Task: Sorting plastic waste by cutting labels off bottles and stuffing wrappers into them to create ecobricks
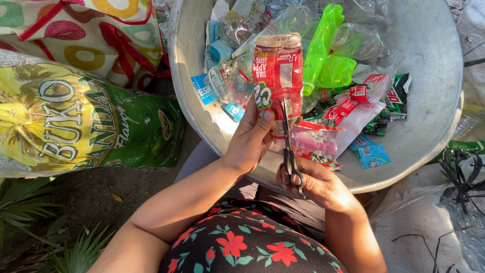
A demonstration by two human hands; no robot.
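A broad, dull metal basin point(429, 76) holds crumpled clear bottles, a bright green bottle point(323, 45) and glossy torn wrappers. Over its near rim, the left hand point(250, 141) is wrapped around a red-labelled plastic bottle point(278, 71), held bottom-up. The right hand point(316, 184) grips slim dark scissors point(289, 151), blades against the label.

Sitting beneath and beyond the fingers point(262, 121): a round grey metal basin point(429, 76). Lying in it, up and right of the fingers, a bright green plastic bottle point(323, 45) and crushed clear bottles point(358, 40); lower right, a blue wrapper point(371, 155). Leaning well left of the fingers, a yellow-and-green sack point(76, 121), with a ring-patterned bag point(86, 35) above it. Spreading far down-left, green leaves point(30, 212).
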